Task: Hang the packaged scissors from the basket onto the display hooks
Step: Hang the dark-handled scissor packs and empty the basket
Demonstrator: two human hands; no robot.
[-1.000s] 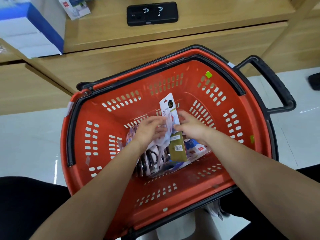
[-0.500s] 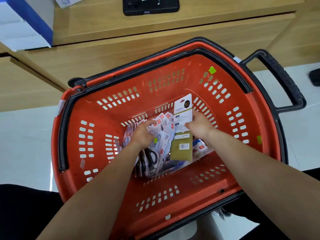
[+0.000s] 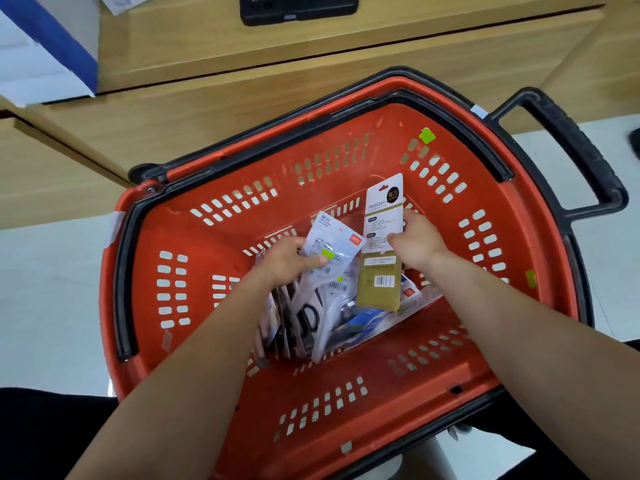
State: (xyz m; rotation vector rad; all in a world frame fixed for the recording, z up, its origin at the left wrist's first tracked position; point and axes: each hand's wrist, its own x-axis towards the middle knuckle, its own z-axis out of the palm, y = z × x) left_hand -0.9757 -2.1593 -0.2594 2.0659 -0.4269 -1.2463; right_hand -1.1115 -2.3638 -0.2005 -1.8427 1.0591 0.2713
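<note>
A blue-and-white box (image 3: 41, 57) sat at 10 o'clock of the red basket (image 3: 194, 237), on wooden shelving (image 3: 311, 98). Inside the basket, the left grip (image 3: 287, 261) pinched a white scissors pack (image 3: 332, 242), thumb lying across its face. The pack stood tilted over the pile of packaged scissors (image 3: 311, 320), which lay on the basket floor at its 6 o'clock. At 3 o'clock of that pack, the right grip (image 3: 419, 242) pinched a gold-and-white scissors pack (image 3: 379, 285) by its right edge and held it upright, its foot against the pile. The basket's black handle (image 3: 581, 150) jutted out at 2 o'clock.
</note>
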